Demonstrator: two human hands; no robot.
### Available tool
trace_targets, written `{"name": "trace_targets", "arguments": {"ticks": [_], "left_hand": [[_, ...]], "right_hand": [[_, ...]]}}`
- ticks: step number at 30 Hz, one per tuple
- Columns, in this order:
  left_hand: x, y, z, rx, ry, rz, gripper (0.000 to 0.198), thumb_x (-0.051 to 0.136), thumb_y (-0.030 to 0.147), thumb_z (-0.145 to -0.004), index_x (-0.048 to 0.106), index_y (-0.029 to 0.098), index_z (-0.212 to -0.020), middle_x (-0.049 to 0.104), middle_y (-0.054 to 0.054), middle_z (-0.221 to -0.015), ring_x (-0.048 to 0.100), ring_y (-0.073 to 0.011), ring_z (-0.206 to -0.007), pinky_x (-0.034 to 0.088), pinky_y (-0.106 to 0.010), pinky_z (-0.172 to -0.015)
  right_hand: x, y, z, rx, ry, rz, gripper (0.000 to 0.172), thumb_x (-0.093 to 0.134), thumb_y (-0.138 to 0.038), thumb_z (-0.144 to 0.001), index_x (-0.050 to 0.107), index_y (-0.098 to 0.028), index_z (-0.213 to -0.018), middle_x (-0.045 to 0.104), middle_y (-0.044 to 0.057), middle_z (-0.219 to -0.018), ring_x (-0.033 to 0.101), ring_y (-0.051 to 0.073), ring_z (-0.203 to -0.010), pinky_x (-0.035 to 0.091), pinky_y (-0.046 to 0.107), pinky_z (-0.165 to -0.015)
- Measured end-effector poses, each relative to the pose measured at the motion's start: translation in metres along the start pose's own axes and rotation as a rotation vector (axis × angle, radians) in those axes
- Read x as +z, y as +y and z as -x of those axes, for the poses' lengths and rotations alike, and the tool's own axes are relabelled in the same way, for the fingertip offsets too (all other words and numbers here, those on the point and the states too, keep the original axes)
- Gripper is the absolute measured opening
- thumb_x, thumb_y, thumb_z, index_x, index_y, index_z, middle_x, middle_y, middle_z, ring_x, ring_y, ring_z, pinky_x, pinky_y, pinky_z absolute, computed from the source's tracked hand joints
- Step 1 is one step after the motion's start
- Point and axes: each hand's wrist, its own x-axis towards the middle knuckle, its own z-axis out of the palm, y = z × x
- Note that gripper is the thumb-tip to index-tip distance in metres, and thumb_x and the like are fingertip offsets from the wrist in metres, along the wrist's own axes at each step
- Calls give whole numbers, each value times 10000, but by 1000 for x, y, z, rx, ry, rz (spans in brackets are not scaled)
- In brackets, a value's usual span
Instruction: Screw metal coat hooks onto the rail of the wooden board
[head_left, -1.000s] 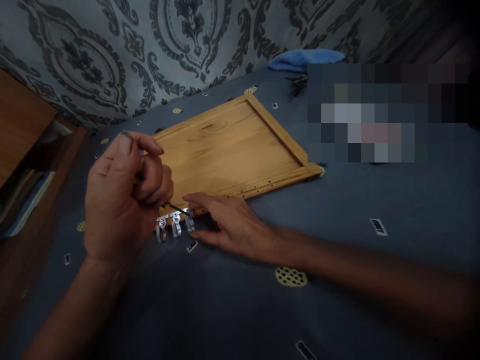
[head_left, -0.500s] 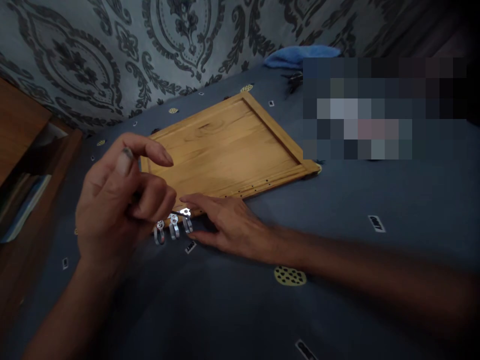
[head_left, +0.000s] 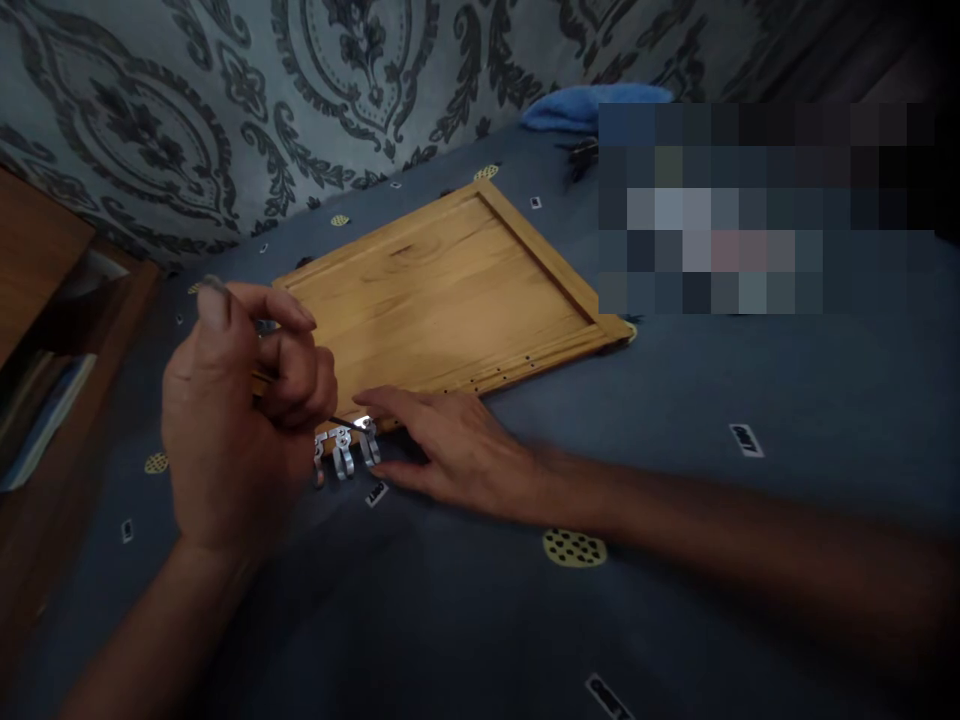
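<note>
A framed wooden panel [head_left: 450,280] lies flat on the dark blue sheet, with small dark holes along its near edge. On that edge, toward the left, three shiny metal hooks [head_left: 343,455] sit in a row. My left hand [head_left: 240,410] is closed around a screwdriver [head_left: 346,424]; its handle is mostly hidden in the fist, and the thin dark shaft runs to the rightmost hook [head_left: 367,440]. The thumb of that hand points up. My right hand [head_left: 465,450] rests at the panel's edge, its index finger and thumb on either side of the rightmost hook.
A blue cloth [head_left: 592,105] lies at the back near the patterned wall fabric [head_left: 360,70]. At the left stands a wooden cabinet [head_left: 45,270] with papers or books on its shelf. A blurred-out patch covers the upper right.
My left fist has turned, its thumb swinging up and to the left, while the screwdriver's tip stays at the rightmost hook. My right hand keeps its place; the view shifts slightly.
</note>
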Motion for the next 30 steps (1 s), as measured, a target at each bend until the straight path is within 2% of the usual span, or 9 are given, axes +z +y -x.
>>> {"name": "trace_targets", "arguments": {"ticks": [4, 9, 16, 18, 21, 24, 30], "left_hand": [[-4, -1, -3, -23, -46, 19, 401, 511, 426, -981, 607, 192, -671, 218, 92, -398, 78, -59, -357, 156, -215, -364], [-12, -4, -10, 15, -204, 87, 341, 631, 444, -910, 646, 184, -690, 179, 109, -391, 45, -40, -326, 153, -188, -314], [-14, -3, -10, -24, -311, 60, 318, 672, 479, -870, 675, 201, -717, 157, 106, -402, 58, -37, -310, 179, -174, -298], [-14, -3, -9, -21, -340, 62, 311, 651, 476, -883, 683, 201, -741, 156, 104, -400, 48, -40, -305, 150, -186, -285], [-16, -3, -9, 22, -468, 93, 330, 563, 456, -938, 701, 196, -789, 144, 102, -389, 42, -42, -276, 136, -203, -262], [-21, -3, -10, 11, -541, 103, 288, 505, 347, -967, 704, 183, -841, 151, 96, -414, 53, -47, -292, 143, -207, -279], [-31, -2, -12, -15, -658, 139, 227, 514, 283, -958, 687, 143, -917, 189, 101, -473, 97, -26, -316, 226, -174, -333]], "right_hand": [[0, -1, 0, 8, -9, -8, 581, 694, -302, -899, 472, -170, -1420, 725, 109, -1184, 685, 273, -1074, 515, 386, -873], [0, -1, -1, 12, -7, -7, 581, 700, -291, -890, 485, -165, -1415, 720, 116, -1199, 686, 288, -1077, 520, 399, -868], [-1, -2, -1, -5, 7, -11, 566, 705, -297, -887, 490, -172, -1396, 728, 96, -1178, 698, 263, -1030, 520, 377, -839], [-2, -2, -1, -6, 10, -14, 568, 706, -294, -889, 490, -167, -1399, 731, 96, -1167, 703, 257, -1002, 523, 374, -825], [-2, -2, -1, 1, 3, -13, 577, 714, -288, -887, 489, -153, -1402, 722, 107, -1196, 694, 265, -1036, 518, 377, -842], [-2, -2, -1, 4, -4, -4, 569, 708, -300, -892, 487, -169, -1400, 707, 101, -1238, 676, 274, -1091, 505, 378, -875], [-2, -1, -1, 21, -10, 26, 553, 693, -338, -900, 490, -186, -1391, 729, 93, -1181, 698, 268, -1017, 505, 362, -834]]}}
